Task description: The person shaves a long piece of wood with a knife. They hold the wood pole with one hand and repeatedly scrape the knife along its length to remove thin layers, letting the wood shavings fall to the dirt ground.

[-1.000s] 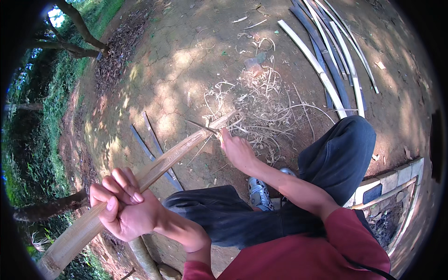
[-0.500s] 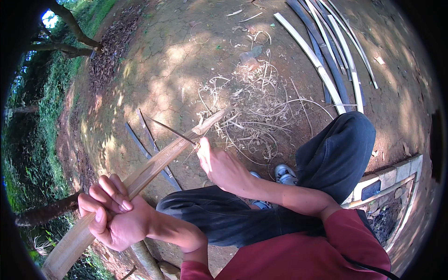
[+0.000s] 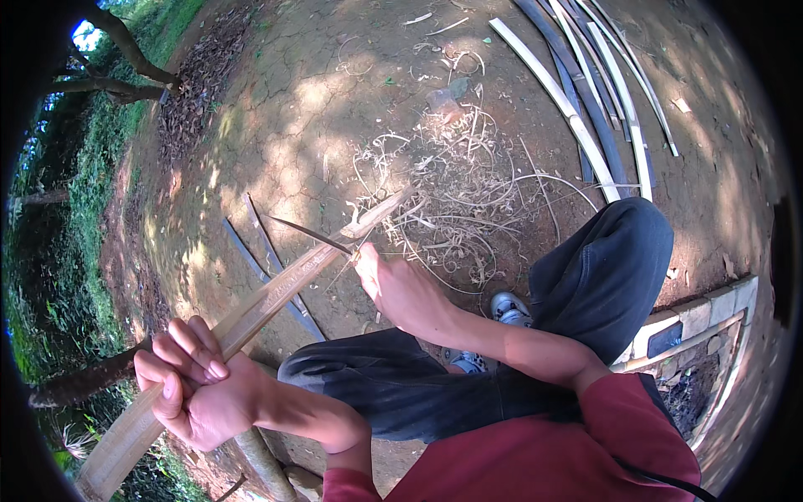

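Observation:
A long, pale bamboo strip (image 3: pixel 269 303) slants from the lower left up toward the middle of the view. My left hand (image 3: pixel 205 391) is closed round its lower part, fingers curled over the edge. Near the strip's far end my right hand (image 3: pixel 391 280) grips a knife (image 3: pixel 308 234), whose handle is hidden in the fist. The thin dark blade lies across the strip and points to the upper left. A thin curl sticks out beside the right fist. Below the strip's far end, a heap of pale shavings (image 3: pixel 468 197) covers the ground.
More bamboo strips (image 3: pixel 577 125) lie at the far right, with two dark strips (image 3: pixel 263 251) left of the knife. My bent knees (image 3: pixel 606 268) flank the work. A brick-edged bed (image 3: pixel 711 305) stands at right; tree branches (image 3: pixel 138 50) and greenery border the left.
Both hands stay on the strip and the knife. My left hand has shifted slightly left, and the blade a touch lower along the strip. A thin curl shows more by the right fist.

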The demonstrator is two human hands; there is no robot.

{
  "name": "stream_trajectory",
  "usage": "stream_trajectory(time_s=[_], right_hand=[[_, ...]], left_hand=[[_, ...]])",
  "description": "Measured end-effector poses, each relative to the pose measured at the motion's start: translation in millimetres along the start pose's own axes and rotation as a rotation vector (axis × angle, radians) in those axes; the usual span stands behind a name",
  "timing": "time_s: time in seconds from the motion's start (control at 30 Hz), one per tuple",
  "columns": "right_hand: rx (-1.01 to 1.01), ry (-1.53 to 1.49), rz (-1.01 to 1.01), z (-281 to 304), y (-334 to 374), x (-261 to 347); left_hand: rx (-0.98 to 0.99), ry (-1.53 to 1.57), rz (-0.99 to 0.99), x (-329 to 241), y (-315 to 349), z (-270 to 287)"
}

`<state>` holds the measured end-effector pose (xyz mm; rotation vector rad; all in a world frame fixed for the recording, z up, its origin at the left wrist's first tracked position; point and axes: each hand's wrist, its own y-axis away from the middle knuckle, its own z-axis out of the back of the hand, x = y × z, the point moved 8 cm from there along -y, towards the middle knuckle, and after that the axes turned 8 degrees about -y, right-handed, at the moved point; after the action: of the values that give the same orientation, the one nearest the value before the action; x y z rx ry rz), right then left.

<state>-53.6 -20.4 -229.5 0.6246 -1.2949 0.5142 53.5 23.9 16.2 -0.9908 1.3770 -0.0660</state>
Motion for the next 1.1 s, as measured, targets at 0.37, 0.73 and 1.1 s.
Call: stream_trajectory(time_s=[0.37, 0.73, 1.1], right_hand=[[-0.044, 0.1, -0.101, -3.8, -17.7, -46.4], [-0.03, 0.127, -0.009, -0.8, -0.4, 7.2], [-0.094, 0.172, -0.087, -14.6, -16.0, -45.6]], left_hand=[[-0.03, 0.022, 0.015, 1.9, -2.2, 8.8], [0.0, 0.016, 0.018, -1.9, 6.1, -4.3], [-0.029, -0.002, -0.02, -2.5, -3.7, 15.9]])
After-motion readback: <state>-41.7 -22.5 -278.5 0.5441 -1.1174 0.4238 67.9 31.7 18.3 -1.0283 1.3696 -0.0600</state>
